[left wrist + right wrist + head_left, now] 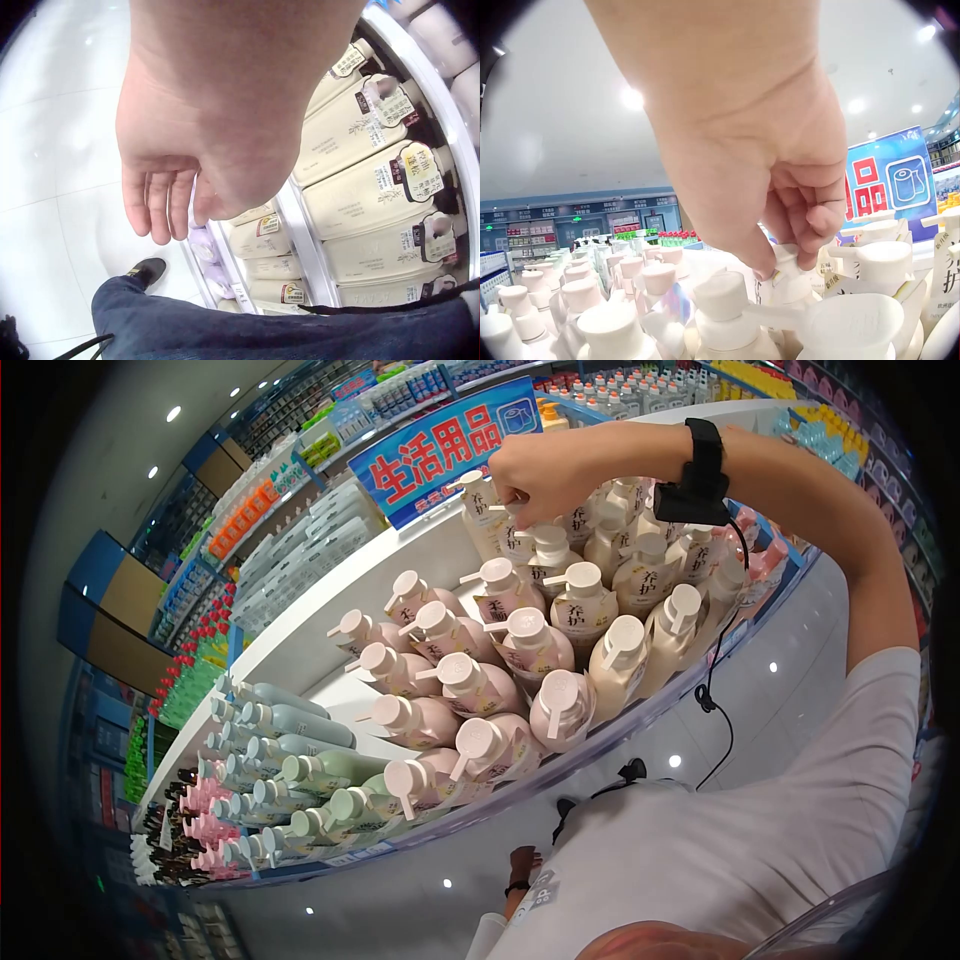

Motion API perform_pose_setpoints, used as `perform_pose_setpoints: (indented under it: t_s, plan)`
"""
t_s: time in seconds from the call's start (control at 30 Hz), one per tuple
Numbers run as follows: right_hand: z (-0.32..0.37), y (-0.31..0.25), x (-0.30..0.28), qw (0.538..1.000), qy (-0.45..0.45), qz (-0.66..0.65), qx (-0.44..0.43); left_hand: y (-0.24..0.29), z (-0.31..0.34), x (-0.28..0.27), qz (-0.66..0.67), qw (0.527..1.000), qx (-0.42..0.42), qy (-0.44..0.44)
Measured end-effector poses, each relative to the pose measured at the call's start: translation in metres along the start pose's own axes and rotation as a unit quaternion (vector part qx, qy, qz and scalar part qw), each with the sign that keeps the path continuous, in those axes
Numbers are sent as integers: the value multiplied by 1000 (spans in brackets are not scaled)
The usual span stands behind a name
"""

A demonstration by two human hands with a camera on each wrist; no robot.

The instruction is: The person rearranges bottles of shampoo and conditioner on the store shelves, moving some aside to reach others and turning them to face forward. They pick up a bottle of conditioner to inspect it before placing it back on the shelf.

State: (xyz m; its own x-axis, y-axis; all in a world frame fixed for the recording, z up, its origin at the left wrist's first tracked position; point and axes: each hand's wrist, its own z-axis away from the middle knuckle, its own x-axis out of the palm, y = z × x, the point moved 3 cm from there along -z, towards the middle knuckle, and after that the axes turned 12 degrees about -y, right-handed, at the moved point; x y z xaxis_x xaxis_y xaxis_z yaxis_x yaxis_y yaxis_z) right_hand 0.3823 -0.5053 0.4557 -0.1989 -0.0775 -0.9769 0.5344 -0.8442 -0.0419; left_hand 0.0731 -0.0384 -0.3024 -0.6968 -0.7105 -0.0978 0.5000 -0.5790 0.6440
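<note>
My right hand [535, 468] reaches over the far side of the shelf display. Its thumb and fingers pinch the neck of a cream pump bottle [791, 289] just under the pump head, which the hand partly hides. Bottles of the same kind crowd round it, such as a cream pump bottle [583, 605] with a dark-lettered label. Pinkish pump bottles [470, 685] lean in rows to the left. My left hand [202, 161] hangs beside my leg with loose fingers and nothing in them, near shelved cream bottles [367, 187].
A blue sign [440, 450] with red lettering stands behind the display. Blue and green bottles [290, 725] fill its left end. A clear rim [560, 775] edges the near side. A black cable [715, 700] dangles from my right wrist.
</note>
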Motion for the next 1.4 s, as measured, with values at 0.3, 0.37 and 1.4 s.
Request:
perform_pose_setpoints:
  t_s: [0.3, 0.37, 1.4]
  plan:
    - [0, 2, 1, 997, -10, -51, 51, -12, 2, -1, 2, 1000, -12, -2]
    - [-4, 7, 4, 996, -11, -57, 65, -14, 6, 2, 0, 1000, 7, 9]
    - [-52, 38, -8, 987, -93, 43, 127, -23, 2, 33, 154, 983, -98, 5]
